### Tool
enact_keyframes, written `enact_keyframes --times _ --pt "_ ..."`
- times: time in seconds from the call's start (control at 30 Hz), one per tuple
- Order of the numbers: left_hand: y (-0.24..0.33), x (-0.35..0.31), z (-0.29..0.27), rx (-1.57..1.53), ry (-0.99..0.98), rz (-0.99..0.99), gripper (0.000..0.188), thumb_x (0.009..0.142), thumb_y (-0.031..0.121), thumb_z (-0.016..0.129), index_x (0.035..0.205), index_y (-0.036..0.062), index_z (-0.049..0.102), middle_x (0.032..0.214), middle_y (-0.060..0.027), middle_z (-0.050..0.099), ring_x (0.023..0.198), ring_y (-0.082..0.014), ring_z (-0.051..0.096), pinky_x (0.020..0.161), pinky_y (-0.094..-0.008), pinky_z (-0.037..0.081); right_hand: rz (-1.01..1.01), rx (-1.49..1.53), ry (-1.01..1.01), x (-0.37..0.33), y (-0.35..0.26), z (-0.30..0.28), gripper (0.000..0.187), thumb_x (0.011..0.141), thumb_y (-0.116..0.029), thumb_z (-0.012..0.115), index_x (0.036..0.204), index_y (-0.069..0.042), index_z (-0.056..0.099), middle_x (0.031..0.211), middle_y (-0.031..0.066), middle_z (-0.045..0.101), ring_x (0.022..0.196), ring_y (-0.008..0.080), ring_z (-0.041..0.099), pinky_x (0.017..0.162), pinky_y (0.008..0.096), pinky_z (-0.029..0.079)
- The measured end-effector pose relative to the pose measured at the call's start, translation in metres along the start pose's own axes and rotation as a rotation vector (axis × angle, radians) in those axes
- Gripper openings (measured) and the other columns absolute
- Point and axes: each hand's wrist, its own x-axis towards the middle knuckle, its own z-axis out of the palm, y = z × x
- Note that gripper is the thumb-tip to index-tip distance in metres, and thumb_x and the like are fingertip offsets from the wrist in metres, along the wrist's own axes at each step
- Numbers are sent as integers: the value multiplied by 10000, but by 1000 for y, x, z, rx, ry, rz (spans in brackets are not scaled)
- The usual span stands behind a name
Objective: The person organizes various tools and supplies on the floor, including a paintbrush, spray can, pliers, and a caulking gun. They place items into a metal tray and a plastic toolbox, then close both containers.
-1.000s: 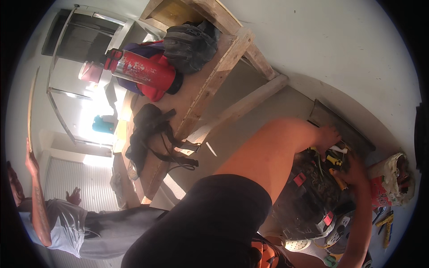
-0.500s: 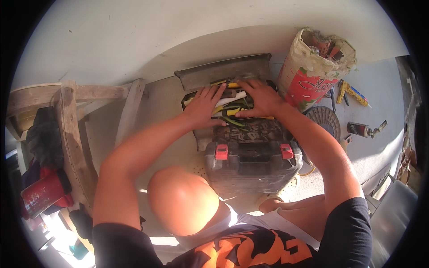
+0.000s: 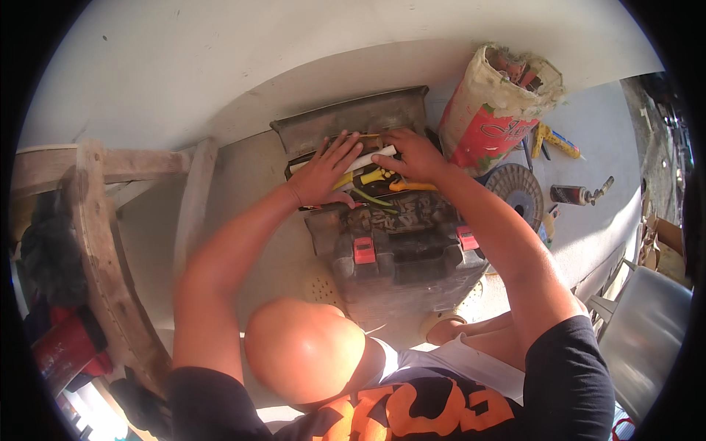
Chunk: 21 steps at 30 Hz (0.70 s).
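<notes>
Workshop area: hand tools (image 3: 373, 176) lie beneath the fingers (image 3: 339, 152), a nozzle-topped can (image 3: 568, 194) right of them, timber framing (image 3: 98, 228) left.

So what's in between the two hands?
In the head view, part of a white rod, a yellow handle and green strip lie between left hand and right hand.

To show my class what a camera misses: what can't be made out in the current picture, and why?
All in the head view:
Black toolbox: whatever lies under the left hand is hidden by it.
Right hand: whether its grip closes on the white tube; its back hides the underside.
Ridged disc: partly covered by the right forearm.
Red bottle: one end lost at the dark fisheye rim.
</notes>
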Motion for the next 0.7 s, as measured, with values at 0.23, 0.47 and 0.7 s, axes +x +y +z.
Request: enact_keyframes --times 0.23,0.47,0.7 --pt "-7 5 -17 -9 271 4 954 876 603 710 1636 184 315 1693 -206 209 1533 -438 273 1215 -571 325 150 99 -71 18 10 -9 658 1000 -589 602 1264 10 672 1213 218 686 1123 369 660 978 458 509" --pt "-69 30 -13 -326 148 -658 369 987 278 644 1285 69 704 1162 -236 724 1105 -416 678 963 -471 529 342 295 17 80 13 -17 679 1016 -635 527 1179 -10 736 982 213 732 976 330 708 885 460 531" --pt "-93 51 -7 -325 -217 -378 292 992 276 667 1183 70 746 1115 -210 735 1058 -425 678 931 -471 529 23 -31 -237 80 -16 10 437 1003 -429 634 1204 -52 727 1066 209 735 1017 400 698 903 475 535"
